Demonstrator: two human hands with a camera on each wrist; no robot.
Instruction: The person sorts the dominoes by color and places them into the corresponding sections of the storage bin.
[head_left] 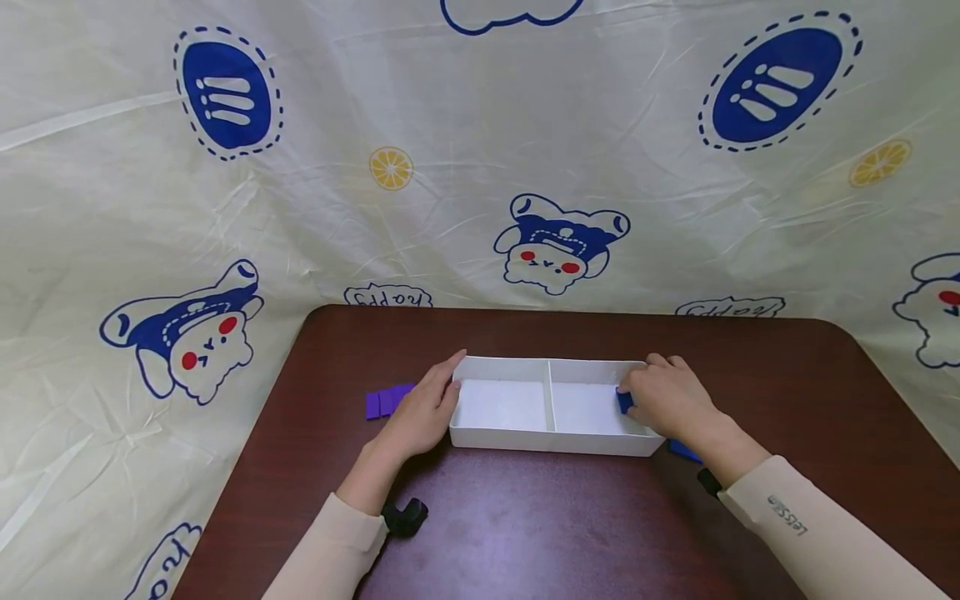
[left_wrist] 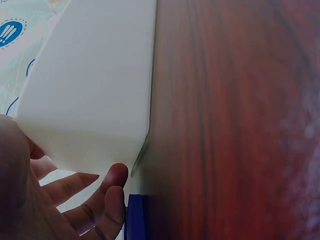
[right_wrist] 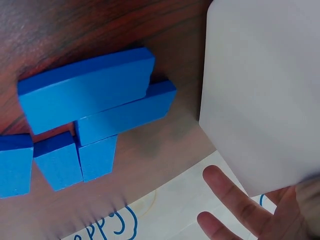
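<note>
Head view: right of centre, the right hand (head_left: 670,402) pinches a blue block (head_left: 623,402) within the white box's (head_left: 553,442) right compartment; the left hand (head_left: 424,410), fingers relaxed, touches its left end. Left wrist view: those fingers, lower left, sit beside a dark block (left_wrist: 135,218). Right wrist view: blue pieces (right_wrist: 90,90) at left, mostly arm-covered in the head view.

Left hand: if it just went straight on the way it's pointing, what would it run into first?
Most likely the white box: the left hand seems to touch its left end, though exact depth is hard to judge.
</note>
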